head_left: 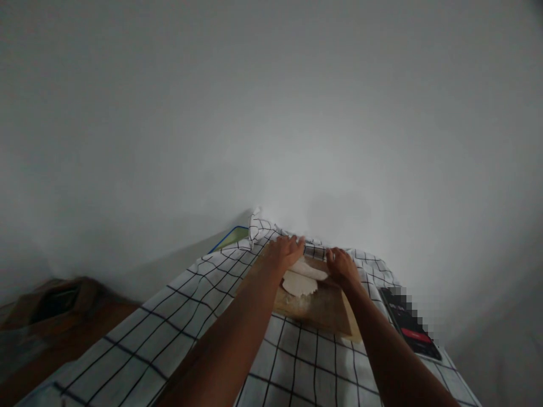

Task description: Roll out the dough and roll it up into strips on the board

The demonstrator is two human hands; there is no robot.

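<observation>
A thin, pale sheet of dough [299, 284] with an uneven edge lies on a wooden board [314, 305]. Across its far part rests a whitish rolling pin [313, 271], slanting slightly down to the right. My left hand [289, 250] is over the pin's left end, fingers pointing forward and bent at the tips. At the other end, my right hand [340, 263] is curled around the pin. Both hands cover the ends, so how the fingers sit underneath is hidden.
The board sits on a white cloth [297, 356] with dark checks. Right of my right arm lies a dark phone-like device [409, 328], partly pixelated. A blue-rimmed green item [233, 237] stands at the back left, by the wall [271, 113]. A brown box [63, 302] is lower left.
</observation>
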